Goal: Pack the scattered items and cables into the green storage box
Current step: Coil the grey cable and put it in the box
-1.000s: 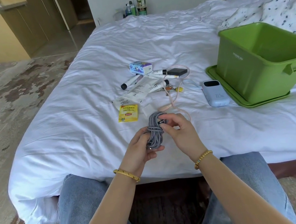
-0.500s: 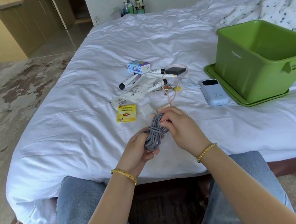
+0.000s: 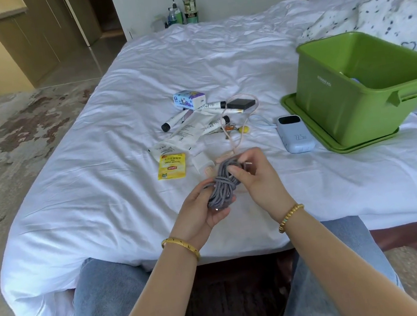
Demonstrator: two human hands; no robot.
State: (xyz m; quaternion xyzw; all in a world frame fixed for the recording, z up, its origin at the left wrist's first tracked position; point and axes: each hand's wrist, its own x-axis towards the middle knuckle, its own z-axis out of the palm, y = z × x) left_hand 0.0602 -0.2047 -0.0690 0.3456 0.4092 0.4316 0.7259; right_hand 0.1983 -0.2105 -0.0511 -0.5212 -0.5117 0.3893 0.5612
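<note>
A coiled grey braided cable (image 3: 221, 188) is held above the bed's near edge. My left hand (image 3: 200, 210) grips the lower part of the bundle. My right hand (image 3: 257, 177) pinches the cable's plug end at the top of the coil. The green storage box (image 3: 355, 98) stands open on its green lid (image 3: 305, 127) at the right of the bed. Scattered on the sheet lie a yellow tea packet (image 3: 172, 166), several white tubes (image 3: 196, 121), a small printed box (image 3: 189, 99), a black block (image 3: 241, 103), a pink cable (image 3: 240, 123) and a pale blue power bank (image 3: 295, 137).
The white bed (image 3: 126, 197) fills the middle of the view. A spotted blanket (image 3: 384, 20) lies behind the box. Bottles (image 3: 181, 11) stand on the floor by the far wall. A patterned carpet (image 3: 0, 167) lies to the left. My knees in jeans are below.
My right hand has shifted from covering the top of the coil to pinching the plug end beside it. The bundle stays in my left hand at about the same place.
</note>
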